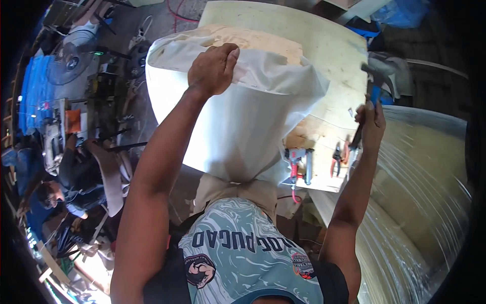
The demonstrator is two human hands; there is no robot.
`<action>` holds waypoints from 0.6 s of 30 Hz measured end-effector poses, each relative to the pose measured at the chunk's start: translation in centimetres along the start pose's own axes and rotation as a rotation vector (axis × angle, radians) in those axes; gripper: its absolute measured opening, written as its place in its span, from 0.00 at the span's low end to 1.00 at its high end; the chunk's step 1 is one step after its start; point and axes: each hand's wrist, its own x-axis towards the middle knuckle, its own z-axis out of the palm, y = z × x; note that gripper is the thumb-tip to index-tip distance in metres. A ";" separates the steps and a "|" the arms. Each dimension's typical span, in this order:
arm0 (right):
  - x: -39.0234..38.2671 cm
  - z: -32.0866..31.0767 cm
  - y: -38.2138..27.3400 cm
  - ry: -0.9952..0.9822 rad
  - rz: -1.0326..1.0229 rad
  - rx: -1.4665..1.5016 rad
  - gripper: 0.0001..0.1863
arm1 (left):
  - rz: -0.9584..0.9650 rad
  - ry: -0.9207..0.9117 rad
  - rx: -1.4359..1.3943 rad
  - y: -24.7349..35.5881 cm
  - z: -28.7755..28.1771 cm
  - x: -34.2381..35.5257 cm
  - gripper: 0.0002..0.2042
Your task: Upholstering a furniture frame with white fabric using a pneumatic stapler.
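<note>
My left hand (215, 68) is closed on the upper edge of a white fabric cover (238, 121). This cover is draped over a rounded piece with bare wood (253, 40) showing along its far side. Off to the right, my right hand (372, 121) grips a hammer (376, 91) with a dark head and a blue section below it. Near the board's front right corner lies a red and grey staple gun (296, 159) with a red hose. Beside it, closer to my right forearm, are red-handled pliers (336, 161).
Under the work is a pale plywood board (339, 50). A large plastic-wrapped piece (405, 177) stands at the right. On the left are a standing fan (72, 62), a cluttered bench, and another person (76, 182) seated. Blue plastic (402, 12) lies at the far right.
</note>
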 end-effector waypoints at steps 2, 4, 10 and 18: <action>-0.3 3.8 -7.0 -0.138 -0.037 -0.098 0.20 | 0.014 0.029 -0.016 0.0 -0.1 -0.1 0.16; -0.9 6.5 -12.0 -0.272 -0.107 -0.238 0.23 | 0.055 0.079 -0.024 0.1 -0.2 -0.2 0.15; -1.3 13.1 -13.5 -0.327 -0.130 -0.239 0.23 | 0.049 0.067 -0.004 0.0 -0.3 -0.2 0.15; 0.7 13.5 -13.4 -0.297 -0.307 -0.226 0.21 | 0.023 0.062 0.019 -0.1 -0.2 -0.2 0.15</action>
